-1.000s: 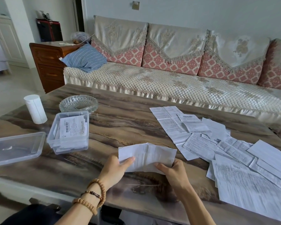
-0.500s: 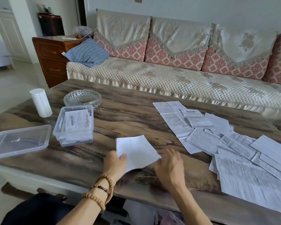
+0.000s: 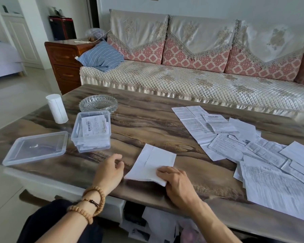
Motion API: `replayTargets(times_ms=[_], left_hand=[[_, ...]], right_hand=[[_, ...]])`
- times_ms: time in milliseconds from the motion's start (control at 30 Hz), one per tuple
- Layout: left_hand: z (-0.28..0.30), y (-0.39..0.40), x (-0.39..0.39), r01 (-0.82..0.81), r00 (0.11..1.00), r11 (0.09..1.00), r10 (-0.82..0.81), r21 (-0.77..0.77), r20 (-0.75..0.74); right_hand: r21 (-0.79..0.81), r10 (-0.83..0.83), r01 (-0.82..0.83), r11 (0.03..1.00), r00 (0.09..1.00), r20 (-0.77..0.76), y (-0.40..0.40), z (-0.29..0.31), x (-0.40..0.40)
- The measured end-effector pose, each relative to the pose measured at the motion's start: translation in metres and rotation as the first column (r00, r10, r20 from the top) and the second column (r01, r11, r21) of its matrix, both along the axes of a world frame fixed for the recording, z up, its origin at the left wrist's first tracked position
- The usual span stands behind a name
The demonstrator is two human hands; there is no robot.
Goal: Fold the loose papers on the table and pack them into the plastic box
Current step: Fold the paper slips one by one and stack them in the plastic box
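Observation:
A folded white paper [image 3: 152, 163] lies flat near the table's front edge. My right hand [image 3: 175, 183] pinches its near right corner between thumb and fingers. My left hand [image 3: 111, 168] hovers just left of the paper with fingers loosely curled, holding nothing. The clear plastic box [image 3: 91, 131] stands to the left, with several folded papers inside. Its clear lid [image 3: 36, 148] lies further left. A spread of loose printed papers [image 3: 253, 151] covers the table's right side.
A glass ashtray [image 3: 98, 103] sits behind the box, and a white paper roll [image 3: 57, 108] stands to its left. The brown-patterned table [image 3: 147, 123] faces a quilted sofa [image 3: 191, 79]. A wooden cabinet [image 3: 65, 58] stands at the sofa's left end.
The paper went from held up in both hands to folded smaller and lying on the table. My left hand has let go and drawn left; my right hand now holds its near corner.

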State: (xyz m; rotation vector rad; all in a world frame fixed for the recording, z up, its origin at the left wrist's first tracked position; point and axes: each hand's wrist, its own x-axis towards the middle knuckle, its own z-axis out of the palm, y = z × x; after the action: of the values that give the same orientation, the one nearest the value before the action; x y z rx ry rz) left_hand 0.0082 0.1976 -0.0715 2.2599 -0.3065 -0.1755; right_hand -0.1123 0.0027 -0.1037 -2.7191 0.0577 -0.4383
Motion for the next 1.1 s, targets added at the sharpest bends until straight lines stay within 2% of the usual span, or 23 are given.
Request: replayTargets(times_ms=[33,100,200,267,433,467,533,600,700,800,900,1000,1100], left_hand=[[0.002,0.009,0.004,0.035,0.997,0.996,-0.041,0.085,0.068],[0.005,0.019,0.006,0.195,0.974,0.970,-0.208,0.143,0.087],[0.007,0.021,0.006,0.448,0.872,0.858,-0.482,0.253,0.089],[0.005,0.017,0.006,0.503,0.828,0.813,-0.551,0.293,0.108],[-0.003,-0.002,-0.003,0.620,0.716,0.686,-0.693,0.380,0.083],[-0.005,-0.006,-0.005,0.615,0.712,0.688,-0.694,0.386,0.104],[-0.003,-0.011,-0.007,0.564,0.769,0.749,-0.630,0.349,0.108],[-0.003,-0.015,-0.005,0.527,0.830,0.812,-0.555,0.251,0.053],[0.002,-0.022,-0.003,0.506,0.861,0.848,-0.508,0.156,-0.034],[0.000,-0.037,-0.001,0.379,0.924,0.906,-0.381,0.189,-0.026],[0.001,-0.049,0.001,0.273,0.958,0.924,-0.286,0.267,0.007],[0.005,-0.055,0.005,0.285,0.958,0.911,-0.282,0.299,-0.055],[0.004,-0.053,0.007,0.285,0.958,0.908,-0.279,0.306,-0.062]], right_hand=[[0.032,0.018,-0.018,0.999,1.000,-0.012,-0.004,0.001,-0.001],[0.092,0.040,-0.037,0.995,0.999,-0.030,-0.010,0.004,-0.003],[0.172,0.092,-0.086,0.981,0.995,-0.029,-0.016,0.006,-0.006],[0.192,0.108,-0.101,0.976,0.994,-0.027,-0.020,0.005,-0.008],[0.242,0.132,-0.081,0.967,0.970,-0.203,-0.028,0.009,-0.008],[0.272,0.154,-0.087,0.958,0.959,-0.237,-0.028,0.012,-0.008],[0.355,0.131,-0.019,0.935,0.946,-0.295,-0.030,0.021,-0.009],[0.432,0.041,0.113,0.895,0.942,-0.332,-0.030,0.032,-0.010],[0.485,-0.076,0.252,0.837,0.933,-0.352,-0.023,0.043,-0.009],[0.409,-0.304,0.406,0.817,0.907,-0.291,-0.010,0.045,0.004],[0.295,-0.429,0.512,0.807,0.851,-0.304,0.002,0.038,0.025],[0.165,-0.461,0.535,0.828,0.819,-0.342,0.007,0.036,0.039],[0.147,-0.434,0.513,0.846,0.821,-0.370,0.003,0.036,0.047]])
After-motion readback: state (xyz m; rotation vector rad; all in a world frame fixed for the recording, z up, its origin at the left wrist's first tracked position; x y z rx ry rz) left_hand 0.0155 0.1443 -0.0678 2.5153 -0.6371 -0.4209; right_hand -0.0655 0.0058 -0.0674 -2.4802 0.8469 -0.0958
